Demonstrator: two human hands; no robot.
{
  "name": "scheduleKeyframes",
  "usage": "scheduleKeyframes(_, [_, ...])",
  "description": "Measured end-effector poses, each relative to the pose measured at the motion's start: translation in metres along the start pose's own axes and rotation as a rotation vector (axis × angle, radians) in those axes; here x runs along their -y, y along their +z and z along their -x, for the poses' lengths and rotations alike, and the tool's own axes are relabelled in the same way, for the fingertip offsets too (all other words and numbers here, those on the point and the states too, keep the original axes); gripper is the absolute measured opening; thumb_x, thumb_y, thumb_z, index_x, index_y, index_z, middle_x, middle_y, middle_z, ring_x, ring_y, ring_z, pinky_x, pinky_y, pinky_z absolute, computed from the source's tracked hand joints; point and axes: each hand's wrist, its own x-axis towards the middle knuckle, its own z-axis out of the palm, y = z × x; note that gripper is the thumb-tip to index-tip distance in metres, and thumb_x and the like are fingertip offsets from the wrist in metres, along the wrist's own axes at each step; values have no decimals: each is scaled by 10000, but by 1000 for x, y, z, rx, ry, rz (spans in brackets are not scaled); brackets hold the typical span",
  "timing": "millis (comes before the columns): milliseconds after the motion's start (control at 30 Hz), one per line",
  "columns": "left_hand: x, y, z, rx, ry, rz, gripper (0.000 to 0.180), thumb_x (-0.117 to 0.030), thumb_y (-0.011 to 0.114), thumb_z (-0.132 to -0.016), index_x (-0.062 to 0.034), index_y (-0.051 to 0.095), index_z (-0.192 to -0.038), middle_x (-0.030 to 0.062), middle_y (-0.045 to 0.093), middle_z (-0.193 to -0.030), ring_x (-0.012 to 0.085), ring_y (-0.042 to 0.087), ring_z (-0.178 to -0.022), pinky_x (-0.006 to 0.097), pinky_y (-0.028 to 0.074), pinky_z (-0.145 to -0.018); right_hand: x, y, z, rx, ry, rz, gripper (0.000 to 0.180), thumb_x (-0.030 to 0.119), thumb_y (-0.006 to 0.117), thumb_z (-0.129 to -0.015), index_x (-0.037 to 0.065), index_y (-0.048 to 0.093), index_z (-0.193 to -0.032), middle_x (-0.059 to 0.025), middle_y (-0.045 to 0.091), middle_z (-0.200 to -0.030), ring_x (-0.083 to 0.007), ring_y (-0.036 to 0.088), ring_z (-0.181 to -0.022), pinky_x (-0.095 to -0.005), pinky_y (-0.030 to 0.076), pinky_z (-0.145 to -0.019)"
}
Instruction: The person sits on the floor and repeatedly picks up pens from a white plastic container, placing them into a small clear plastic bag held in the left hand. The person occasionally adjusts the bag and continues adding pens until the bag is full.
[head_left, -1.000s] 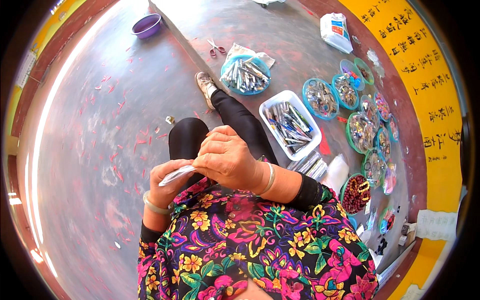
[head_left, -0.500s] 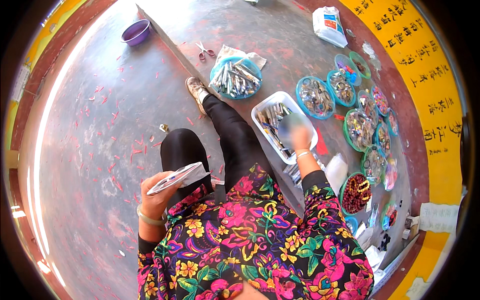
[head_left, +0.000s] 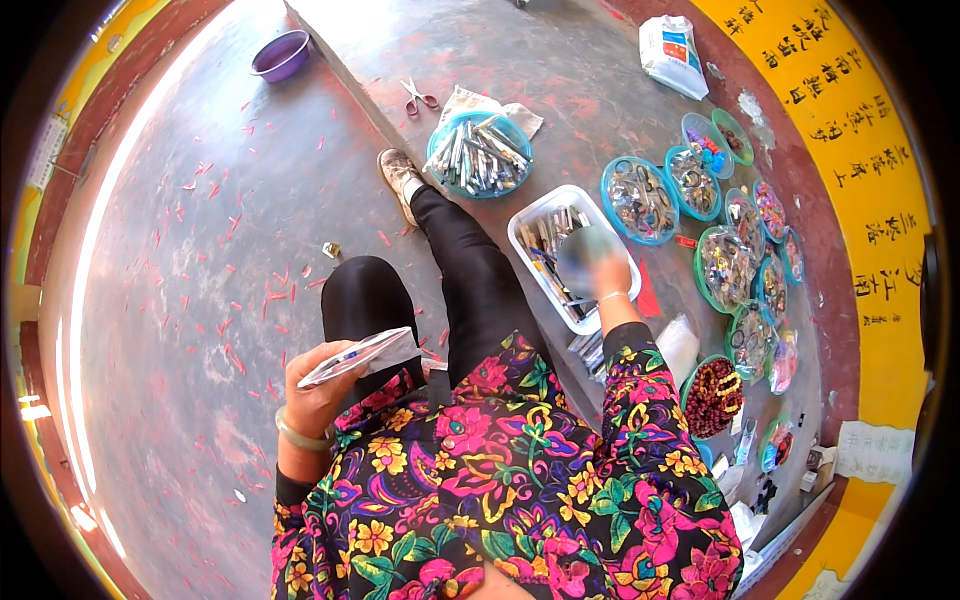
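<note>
Person sits on a grey concrete floor littered with small red scraps, legs out, one shoe near a raised ledge. Along the right wall runs a row of round teal-rimmed bowls holding small mixed parts, with a bowl of dark red pieces nearer the body. Next down in size: a round blue basket full of slim silver-grey sticks, then a white rectangular tray with more of the same. A purple basin sits far off at top left, a white bag at top right, red-handled scissors on the ledge just beside the basket. Right hand is over the white tray, reaching into its contents; it is motion-blurred, so I cannot tell whether the fingers have closed on anything. Left hand is curled around a clear flat pouch, held tilted above the left knee, mouth toward the right; something thin with a blue bit shows inside. Judgement: this reads as the pick phase of a bag-filling cycle, fetching another stick from the tray. Next move calls for a clean single-piece pinch, carrying it back across the lap, and lining its tip up with the pouch mouth while the left hand keeps that mouth open and steady.
</note>
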Motion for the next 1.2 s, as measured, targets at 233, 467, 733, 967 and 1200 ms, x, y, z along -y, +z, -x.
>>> scheduleKeyframes(233, [5, -5, -1, 32, 2, 78, 176, 16, 628, -804, 59, 625, -975, 63, 644, -846, 106, 588, -747, 225, 463, -676, -28, -13, 8, 195, 260, -544, 119, 130, 626, -766, 29, 629, -828, -119, 661, -744, -258, 649, -685, -324, 513, -594])
scheduleKeyframes(467, [8, -8, 7, 15, 58, 51, 185, 28, 634, -794, 54, 630, -977, 70, 653, -881, 109, 596, -780, 230, 474, -698, 38, -73, 62, 405, 637, -1680, 157, 145, 651, -829, 60, 620, -957, -39, 649, -732, -147, 644, -630, -234, 521, -538])
scheduleKeyframes(733, [10, -13, 11, 46, 86, 79, 191, 25, 639, -804, 50, 630, -993, 52, 657, -899, 81, 582, -797, 216, 472, -699, 133, -138, 85, 561, 523, -1901, 160, 158, 651, -843, 68, 625, -972, -35, 632, -685, -137, 596, -551, -244, 444, -473])
scheduleKeyframes(967, [9, -16, 16, 45, 91, 113, 181, 20, 640, -810, 50, 628, -988, 58, 660, -917, 95, 587, -830, 227, 476, -747, 185, -174, 90, 686, 163, -2002, 156, 59, 580, -865, 29, 634, -1009, -125, 676, -857, -201, 661, -718, -273, 507, -583])
scheduleKeyframes(1200, [15, -18, 16, 45, 135, 98, 191, 11, 654, -805, 48, 624, -990, 69, 660, -920, 108, 597, -842, 243, 484, -763, 202, -192, 97, 753, 22, -1876, 146, 19, 579, -852, -7, 636, -984, -155, 675, -885, -219, 672, -768, -265, 537, -643])
